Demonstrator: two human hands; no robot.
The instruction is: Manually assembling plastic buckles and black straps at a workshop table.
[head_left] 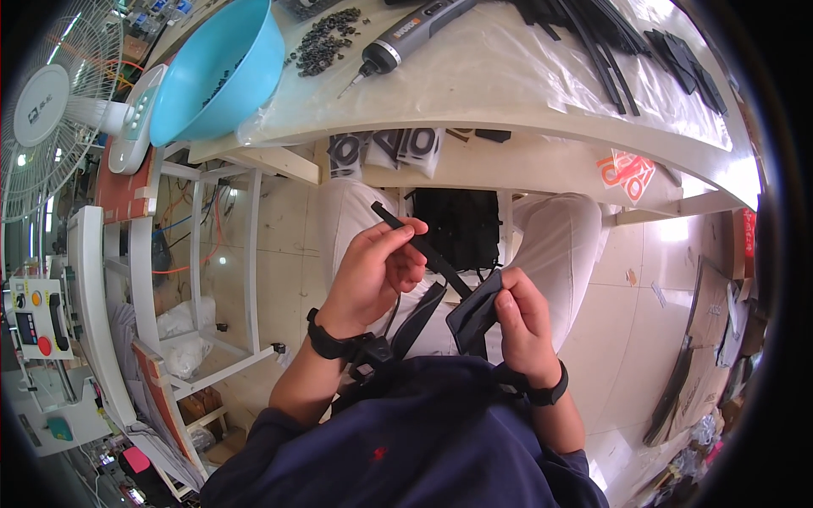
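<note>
Over my lap, my left hand (pixel 385 262) pinches a narrow black strap (pixel 436 264) between thumb and fingers. One end of the strap sticks up past the fingertips. Its other end runs down to a flat black piece (pixel 474 315), like a small flap or pouch, that my right hand (pixel 527 322) grips by its edge. Whether strap and piece are joined there, I cannot tell. A black bag-like object (pixel 457 227) lies between my knees, partly covered by the strap and my hands.
On the table (pixel 474 93) ahead sit a cordless screwdriver (pixel 415 38), a pile of small black parts (pixel 326 41), a blue bowl (pixel 224 72) and black strips (pixel 593 51). A fan (pixel 51 97) and a metal frame (pixel 254 254) stand left. Cardboard (pixel 699 339) leans right.
</note>
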